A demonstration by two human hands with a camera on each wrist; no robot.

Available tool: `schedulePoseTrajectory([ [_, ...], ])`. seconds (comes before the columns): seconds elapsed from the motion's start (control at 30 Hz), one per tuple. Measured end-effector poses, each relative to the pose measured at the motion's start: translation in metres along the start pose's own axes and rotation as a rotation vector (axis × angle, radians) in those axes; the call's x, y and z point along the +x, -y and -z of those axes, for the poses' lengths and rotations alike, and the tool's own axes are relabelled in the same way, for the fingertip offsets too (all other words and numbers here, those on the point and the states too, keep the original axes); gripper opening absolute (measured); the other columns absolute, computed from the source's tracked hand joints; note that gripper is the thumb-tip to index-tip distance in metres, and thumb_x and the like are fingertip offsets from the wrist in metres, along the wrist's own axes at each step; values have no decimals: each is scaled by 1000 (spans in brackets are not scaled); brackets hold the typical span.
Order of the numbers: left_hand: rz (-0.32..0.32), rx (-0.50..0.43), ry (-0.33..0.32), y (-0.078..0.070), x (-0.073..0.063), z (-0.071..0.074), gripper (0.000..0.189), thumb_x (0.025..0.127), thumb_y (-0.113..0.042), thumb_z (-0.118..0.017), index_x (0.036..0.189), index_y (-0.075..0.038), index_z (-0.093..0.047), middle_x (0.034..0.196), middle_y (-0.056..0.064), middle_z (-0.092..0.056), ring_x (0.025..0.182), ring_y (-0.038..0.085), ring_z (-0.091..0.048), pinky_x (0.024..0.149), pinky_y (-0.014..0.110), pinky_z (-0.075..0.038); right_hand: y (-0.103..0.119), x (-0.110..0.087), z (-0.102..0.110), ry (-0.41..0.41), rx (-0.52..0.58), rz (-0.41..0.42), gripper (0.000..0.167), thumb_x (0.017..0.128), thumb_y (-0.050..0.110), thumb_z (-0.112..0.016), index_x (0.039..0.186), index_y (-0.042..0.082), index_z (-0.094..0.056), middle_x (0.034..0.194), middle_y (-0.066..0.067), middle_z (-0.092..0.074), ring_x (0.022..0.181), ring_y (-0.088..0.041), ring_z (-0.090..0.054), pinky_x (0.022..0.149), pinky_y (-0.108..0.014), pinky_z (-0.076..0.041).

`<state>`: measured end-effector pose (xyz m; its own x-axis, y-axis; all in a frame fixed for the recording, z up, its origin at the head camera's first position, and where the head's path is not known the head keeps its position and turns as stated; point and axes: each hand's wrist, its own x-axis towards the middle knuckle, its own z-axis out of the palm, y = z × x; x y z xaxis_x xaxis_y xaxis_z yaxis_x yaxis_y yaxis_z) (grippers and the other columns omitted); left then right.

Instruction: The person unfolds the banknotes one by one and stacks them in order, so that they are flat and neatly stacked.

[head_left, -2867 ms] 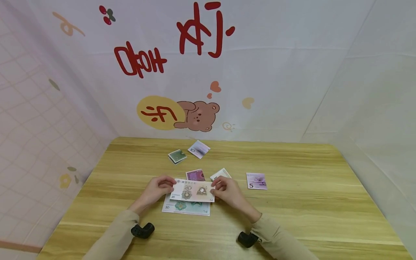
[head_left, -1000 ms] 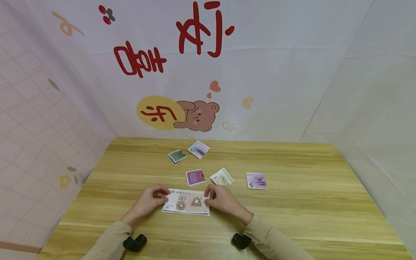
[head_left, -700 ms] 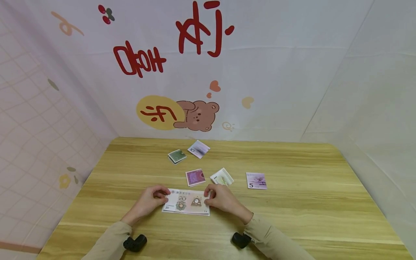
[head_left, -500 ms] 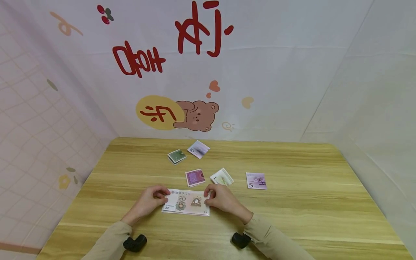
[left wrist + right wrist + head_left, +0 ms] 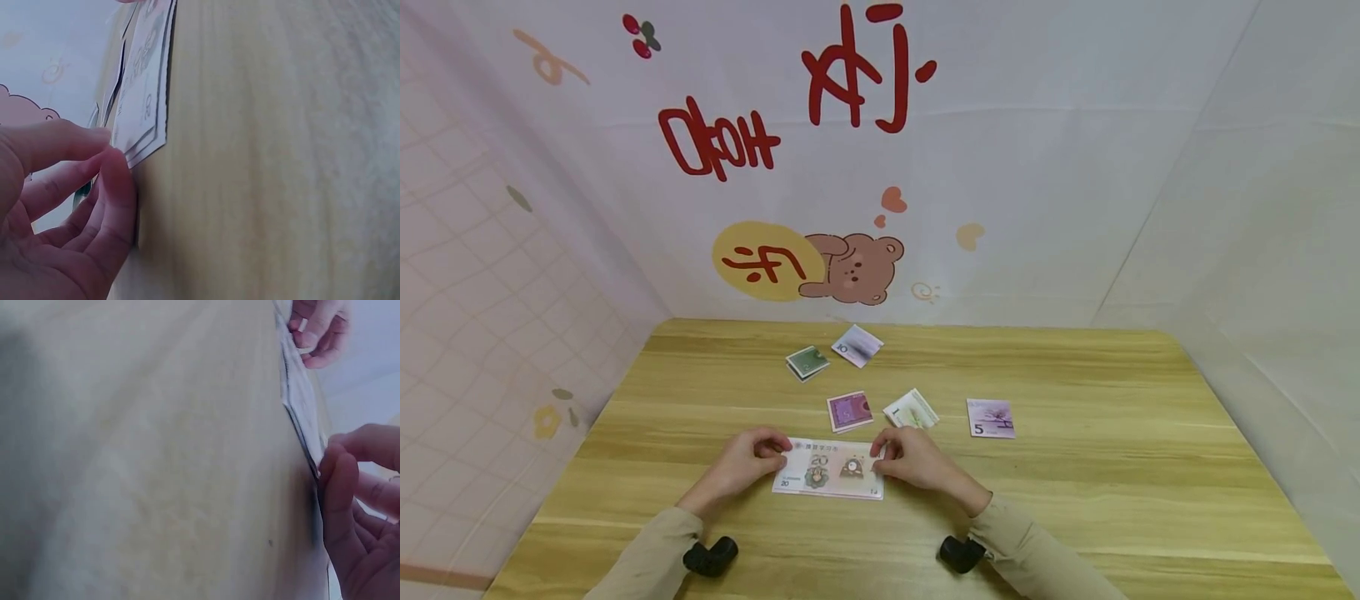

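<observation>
A pale paper play-money note (image 5: 833, 469) marked 20 lies flat near the front middle of the table, on top of other notes whose edges peek out below it. My left hand (image 5: 741, 468) pinches its left end between thumb and fingertips; in the left wrist view, the stacked note layers (image 5: 145, 106) run away from that hand (image 5: 69, 206). At the opposite end, my right hand (image 5: 921, 462) pinches the right edge. The right wrist view has the hand (image 5: 359, 506) at the corner of the thin stack (image 5: 301, 400). The 50 note seen earlier underneath is almost wholly covered.
Behind the stack lie a folded purple note (image 5: 850, 411), a folded pale 1 note (image 5: 912, 409) and, to the right, a purple 5 note (image 5: 991, 418). Farther back are a folded green note (image 5: 807, 363) and a 10 note (image 5: 857, 345). A white printed cloth (image 5: 1037, 183) hangs behind the table.
Both hands have brought the 20 note down and left onto the 50 note, covering it. Over the last second it has shifted slightly toward the front edge, lining up more closely.
</observation>
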<state>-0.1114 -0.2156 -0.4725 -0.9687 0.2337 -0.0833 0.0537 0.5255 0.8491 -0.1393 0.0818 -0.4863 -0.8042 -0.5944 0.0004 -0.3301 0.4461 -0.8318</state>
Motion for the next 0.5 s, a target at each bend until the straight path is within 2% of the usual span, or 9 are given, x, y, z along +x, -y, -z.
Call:
schedulePoseTrajectory([
  [0.13, 12, -60, -21, -1, 1, 1, 20, 81, 8, -67, 101, 8, -64, 96, 16, -63, 77, 20, -58, 63, 25, -50, 0, 0, 3, 41, 51, 10, 8, 85, -1, -66, 93, 0, -66, 59, 0, -56, 49, -9, -52, 46, -20, -43],
  [0.3, 61, -110, -70, -4, 5, 1, 20, 84, 9, -65, 103, 9, -63, 97, 18, -64, 77, 21, -60, 61, 29, -53, 0, 0, 8, 32, 95, 18, 7, 88, -3, -61, 94, -3, -66, 64, -10, -61, 51, -21, -57, 46, -21, -45],
  [0.37, 80, -101, -87, -5, 7, 1, 19, 85, 8, -65, 103, 8, -63, 96, 17, -65, 77, 20, -61, 61, 30, -53, -1, 1, 9, 21, 104, 18, 8, 89, -3, -60, 94, -3, -65, 65, -11, -61, 52, -22, -58, 46, -22, -46],
  [0.5, 104, -145, -110, -8, 11, -3, 20, 84, 9, -64, 104, 9, -62, 96, 19, -65, 78, 22, -61, 61, 30, -53, -4, 2, 12, -2, 117, 9, 8, 88, -4, -59, 94, -4, -66, 66, -11, -63, 53, -20, -58, 46, -22, -46],
])
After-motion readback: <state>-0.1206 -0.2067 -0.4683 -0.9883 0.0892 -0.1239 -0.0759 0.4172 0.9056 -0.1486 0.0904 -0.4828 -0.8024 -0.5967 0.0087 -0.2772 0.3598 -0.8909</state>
